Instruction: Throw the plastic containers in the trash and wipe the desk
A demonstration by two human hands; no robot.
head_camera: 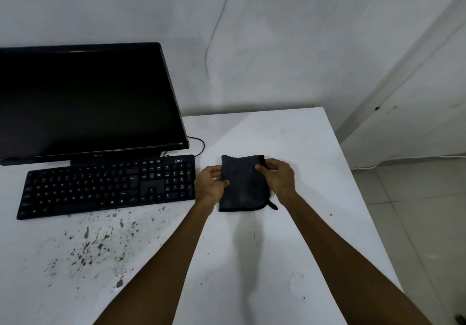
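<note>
- Head view: the dark grey folded microfibre cloth (243, 183) is a little right of the frame centre, on or just above the white desk top (302, 148); its long axis runs from near to far.
- The left hand (210, 186) pinches the cloth's left edge, and the right hand (278, 177) pinches its upper right corner, so both hands are closed on it.
- No plastic containers are visible, so I judge that the wiping part remains.
- The dark dried splatter stains (100, 246) lie in the lower left of the frame, well apart from the cloth, on the left hand's side.
- The black computer keyboard (108, 186) is just left of the left hand, below the black flat monitor (85, 100).
</note>
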